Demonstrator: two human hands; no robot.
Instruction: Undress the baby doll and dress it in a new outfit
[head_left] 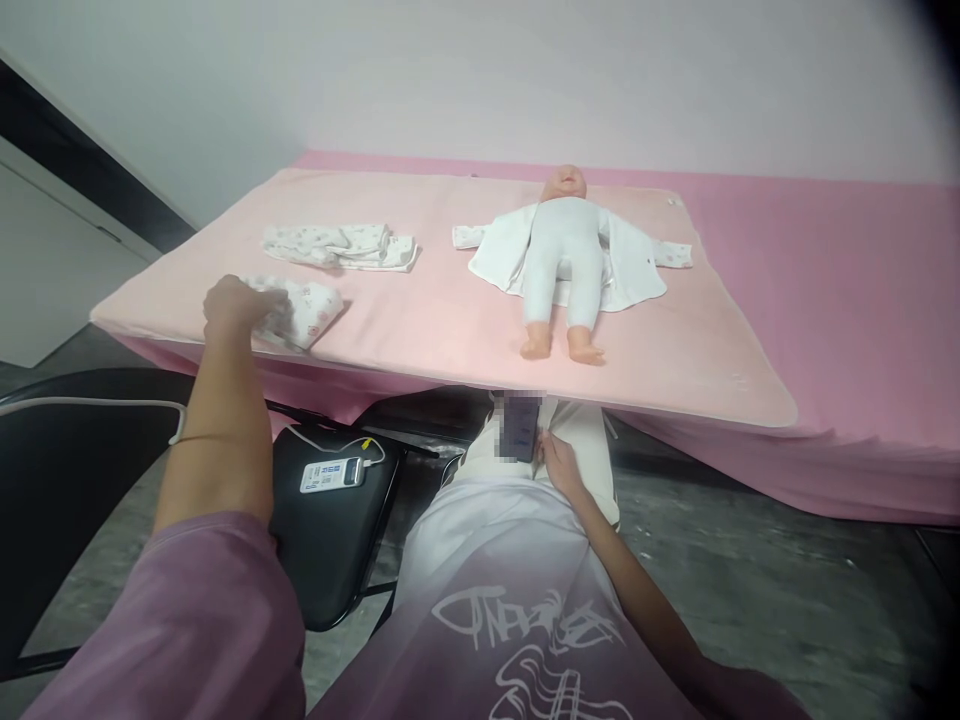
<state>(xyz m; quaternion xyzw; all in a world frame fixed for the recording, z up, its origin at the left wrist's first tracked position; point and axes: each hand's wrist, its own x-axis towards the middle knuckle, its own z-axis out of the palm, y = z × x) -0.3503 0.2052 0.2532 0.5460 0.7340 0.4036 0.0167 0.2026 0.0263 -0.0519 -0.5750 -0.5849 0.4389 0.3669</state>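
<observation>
The left hand (pixel 232 303) grasps the near patterned cloth (pixel 307 308) at the left of the bench (pixel 397 345); the right hand (pixel 559 462), low beside the phone (pixel 519 428), perhaps holds its edge.

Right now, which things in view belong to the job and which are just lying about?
Likely in the job:
printed cloth at the left hand
folded printed cloth behind it
doll
open white jacket under the doll
pale pink mat

Likely just lying about:
white cabled device on the black chair
dark device at the right hand
</observation>
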